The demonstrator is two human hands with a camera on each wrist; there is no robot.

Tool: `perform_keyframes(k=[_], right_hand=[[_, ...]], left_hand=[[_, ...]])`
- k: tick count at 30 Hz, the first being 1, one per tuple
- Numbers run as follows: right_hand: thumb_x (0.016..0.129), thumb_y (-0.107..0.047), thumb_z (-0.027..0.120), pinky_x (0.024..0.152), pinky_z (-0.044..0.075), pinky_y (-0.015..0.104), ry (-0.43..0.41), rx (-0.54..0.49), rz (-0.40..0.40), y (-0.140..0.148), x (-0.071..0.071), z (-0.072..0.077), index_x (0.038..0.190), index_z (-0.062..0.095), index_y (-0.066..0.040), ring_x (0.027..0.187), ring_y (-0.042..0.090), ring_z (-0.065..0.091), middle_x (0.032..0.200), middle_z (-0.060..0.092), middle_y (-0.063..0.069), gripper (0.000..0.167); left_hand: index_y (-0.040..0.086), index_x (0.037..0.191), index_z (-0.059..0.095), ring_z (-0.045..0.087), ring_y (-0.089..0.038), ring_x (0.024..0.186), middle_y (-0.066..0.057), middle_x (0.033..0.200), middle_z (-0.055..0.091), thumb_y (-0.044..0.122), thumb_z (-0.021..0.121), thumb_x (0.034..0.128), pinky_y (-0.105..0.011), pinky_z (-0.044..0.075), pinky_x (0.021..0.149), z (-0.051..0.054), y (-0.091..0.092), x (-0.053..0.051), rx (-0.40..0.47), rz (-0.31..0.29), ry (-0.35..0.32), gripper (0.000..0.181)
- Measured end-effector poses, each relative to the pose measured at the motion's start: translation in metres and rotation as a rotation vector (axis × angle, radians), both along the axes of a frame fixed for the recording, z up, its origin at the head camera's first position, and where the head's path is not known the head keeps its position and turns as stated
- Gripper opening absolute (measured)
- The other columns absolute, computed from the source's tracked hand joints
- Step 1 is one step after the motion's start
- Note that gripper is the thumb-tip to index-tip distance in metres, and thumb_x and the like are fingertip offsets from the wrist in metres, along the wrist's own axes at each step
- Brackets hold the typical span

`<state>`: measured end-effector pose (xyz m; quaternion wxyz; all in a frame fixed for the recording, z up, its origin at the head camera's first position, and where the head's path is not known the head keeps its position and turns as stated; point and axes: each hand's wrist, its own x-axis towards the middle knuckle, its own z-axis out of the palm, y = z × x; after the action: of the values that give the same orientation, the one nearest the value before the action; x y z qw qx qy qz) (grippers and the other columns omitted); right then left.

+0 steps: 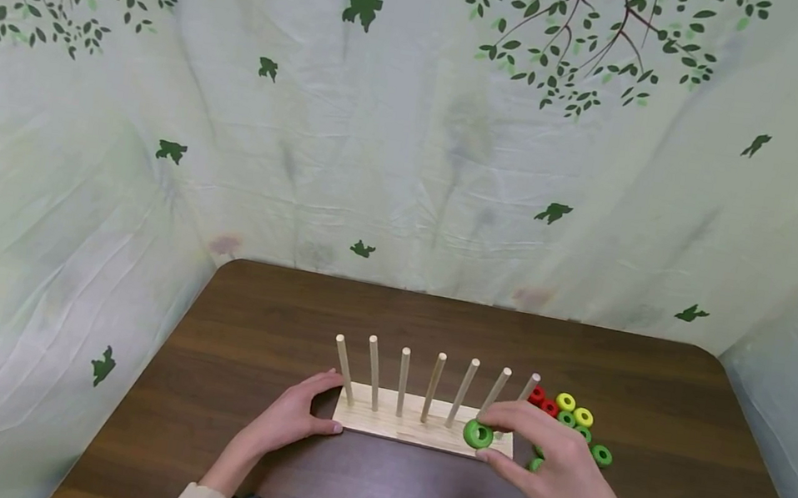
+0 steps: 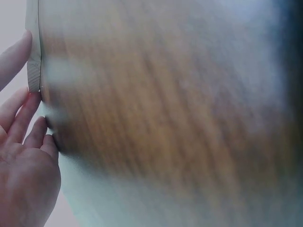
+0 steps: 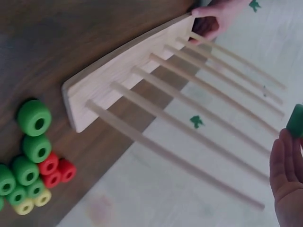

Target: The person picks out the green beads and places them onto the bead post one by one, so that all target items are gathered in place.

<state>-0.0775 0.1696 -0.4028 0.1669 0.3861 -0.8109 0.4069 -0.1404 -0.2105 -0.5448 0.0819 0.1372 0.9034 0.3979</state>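
A pale wooden base (image 1: 383, 424) with several upright pegs stands on the brown table. My left hand (image 1: 289, 420) grips the base's left end, thumb at the front edge and fingers at the back corner. In the left wrist view that hand (image 2: 28, 175) touches the end of the board (image 2: 34, 71). My right hand (image 1: 560, 464) pinches a green ring (image 1: 478, 434) between thumb and fingers, in front of the pegs near the base's right end. The right wrist view shows the green ring (image 3: 296, 122) at the fingertips of the right hand (image 3: 289, 189), and bare pegs.
Right of the base lie loose green rings (image 1: 601, 455), red rings (image 1: 549, 408) and yellow rings (image 1: 583, 417) on the table (image 1: 270, 308). A pale cloth (image 1: 411, 158) with printed leaves hangs behind the table and at its sides.
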Motion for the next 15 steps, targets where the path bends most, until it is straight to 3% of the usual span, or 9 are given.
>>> perform_keyframes(k=[2, 9, 15], right_hand=[[0.08, -0.012, 0.083, 0.09, 0.046, 0.017, -0.019, 0.002, 0.031, -0.005, -0.001, 0.002, 0.12, 0.066, -0.016, 0.105, 0.012, 0.062, 0.114, 0.066, -0.006, 0.044], [0.087, -0.022, 0.077, 0.087, 0.048, 0.018, -0.018, 0.007, 0.102, -0.022, -0.006, 0.01, 0.12, 0.065, -0.019, 0.104, 0.009, 0.062, 0.115, 0.065, -0.009, 0.035], [0.085, -0.014, 0.079, 0.089, 0.048, 0.019, -0.03, 0.024, 0.145, -0.033, -0.012, 0.019, 0.121, 0.065, -0.018, 0.108, 0.011, 0.061, 0.118, 0.064, -0.008, 0.038]], left_hand=[[0.016, 0.133, 0.06, 0.037, -0.028, 0.14, -0.009, 0.143, 0.051, 0.024, 0.088, 0.0733, -0.051, 0.035, 0.107, -0.001, 0.0, 0.0, 0.001, -0.001, -0.007, 0.067], [0.018, 0.133, 0.06, 0.035, -0.025, 0.141, -0.005, 0.144, 0.051, 0.026, 0.087, 0.0738, -0.049, 0.034, 0.108, -0.004, -0.002, -0.001, 0.01, -0.009, -0.025, 0.066], [0.018, 0.133, 0.06, 0.035, -0.025, 0.141, -0.006, 0.143, 0.051, 0.024, 0.088, 0.073, -0.049, 0.034, 0.108, -0.002, -0.002, 0.0, 0.019, -0.008, -0.021, 0.066]])
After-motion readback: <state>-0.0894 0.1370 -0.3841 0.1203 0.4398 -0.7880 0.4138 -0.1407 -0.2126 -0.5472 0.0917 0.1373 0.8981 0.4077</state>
